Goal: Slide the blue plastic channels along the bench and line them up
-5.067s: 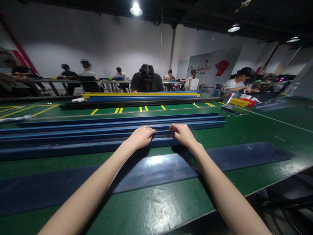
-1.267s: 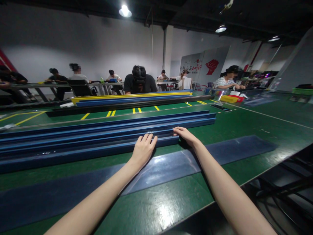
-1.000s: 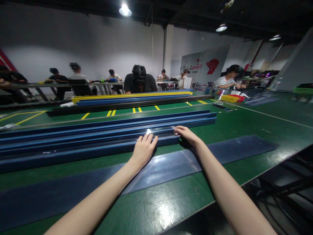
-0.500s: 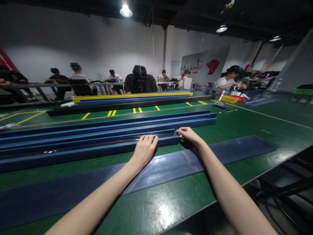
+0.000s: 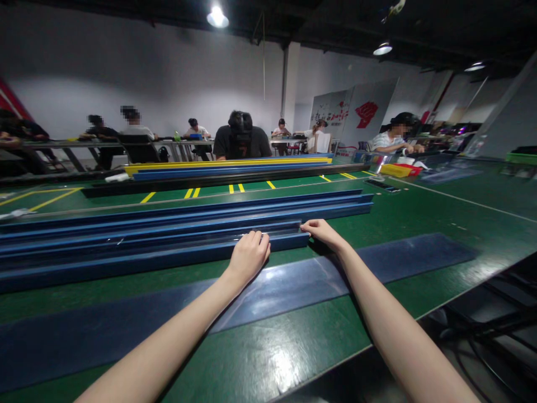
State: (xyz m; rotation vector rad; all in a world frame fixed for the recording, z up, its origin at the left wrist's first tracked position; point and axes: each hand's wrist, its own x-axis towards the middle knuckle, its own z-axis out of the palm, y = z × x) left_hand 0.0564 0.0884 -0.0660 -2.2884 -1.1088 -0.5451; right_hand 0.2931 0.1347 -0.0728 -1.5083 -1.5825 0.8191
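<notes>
A long blue channel [image 5: 168, 254], a trough with two raised walls, lies across the green table. My left hand [image 5: 250, 250] rests over its near wall, fingers together and curled down into the trough. The fingertips are partly hidden there, beside a shiny clear strip [image 5: 274, 230]. At the channel's right end my right hand [image 5: 321, 230] holds thumb and fingers pinched together; what lies between them is too small to make out. Beneath my forearms a flat translucent bluish strip [image 5: 285, 285] lies along the table.
Behind the channel lies another blue channel [image 5: 335, 208]. Farther back are a black bar [image 5: 226, 181] and a yellow strip [image 5: 235, 163]. A phone [image 5: 382, 185] and a yellow tray [image 5: 394, 170] lie to the right. Other people sit at the far side.
My left fingers have curled farther down into the channel. My right hand has shifted slightly left at the channel's end. Glints on the clear surface inside have moved.
</notes>
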